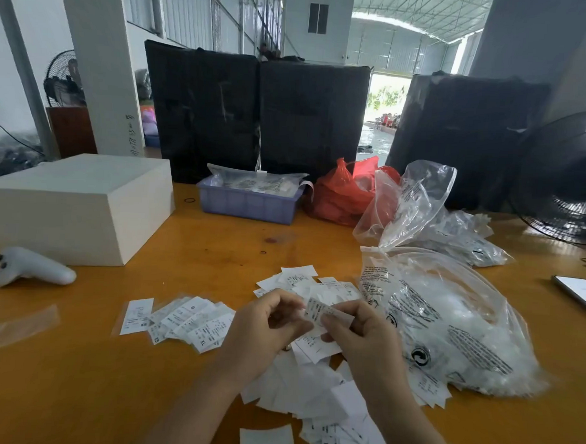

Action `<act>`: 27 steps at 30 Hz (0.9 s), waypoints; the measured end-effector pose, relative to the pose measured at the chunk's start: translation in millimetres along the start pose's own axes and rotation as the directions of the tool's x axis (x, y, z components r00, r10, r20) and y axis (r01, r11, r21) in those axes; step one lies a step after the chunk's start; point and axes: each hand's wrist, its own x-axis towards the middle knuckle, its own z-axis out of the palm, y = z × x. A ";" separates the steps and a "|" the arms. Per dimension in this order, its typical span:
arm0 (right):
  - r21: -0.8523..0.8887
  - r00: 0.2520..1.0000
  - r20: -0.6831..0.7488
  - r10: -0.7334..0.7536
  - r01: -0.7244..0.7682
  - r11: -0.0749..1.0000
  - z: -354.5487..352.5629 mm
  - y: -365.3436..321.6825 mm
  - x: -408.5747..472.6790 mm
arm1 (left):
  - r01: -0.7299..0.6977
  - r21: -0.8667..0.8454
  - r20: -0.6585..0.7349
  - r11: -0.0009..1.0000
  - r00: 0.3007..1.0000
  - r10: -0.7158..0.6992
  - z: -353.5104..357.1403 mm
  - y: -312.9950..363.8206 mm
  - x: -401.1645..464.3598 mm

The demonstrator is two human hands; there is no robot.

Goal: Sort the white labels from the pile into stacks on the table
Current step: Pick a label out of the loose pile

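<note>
Labels seem thin, light, floppy; we pinch 1 by its ends, left hand and right hand.

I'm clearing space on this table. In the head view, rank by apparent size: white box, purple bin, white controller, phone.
Largest to smallest:
1. white box
2. purple bin
3. white controller
The phone is cut off by the frame edge, so its rank is unsure.

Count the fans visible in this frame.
2: a dark fan standing at the table's far right edge, and another fan in the left background behind the white pillar. Others may be hidden.
</note>
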 end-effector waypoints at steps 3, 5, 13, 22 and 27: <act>-0.021 0.997 0.075 0.025 -0.023 1.000 -1.1 -1.1 0.3 | -0.032 0.014 -0.006 0.999 0.999 0.032 -1.4 0.7 -0.7; -0.002 0.995 0.089 0.050 -0.050 0.999 -2.7 -1.7 1.3 | -0.043 0.023 -0.007 0.999 0.999 0.043 -2.3 -0.4 -1.0; -0.115 0.992 0.122 0.013 0.001 0.993 -5.1 -0.1 3.6 | -0.072 0.019 0.009 0.997 0.997 0.072 -3.7 -1.2 -0.8; -0.387 0.959 0.283 -0.027 0.140 0.912 -7.4 10.2 8.2 | -0.026 -0.090 0.118 0.996 0.992 0.036 -2.4 0.7 -1.8; -0.262 0.976 0.218 0.019 0.039 0.964 -4.8 11.5 10.2 | 0.013 -0.114 0.031 0.993 0.999 -0.009 -1.8 0.8 -0.2</act>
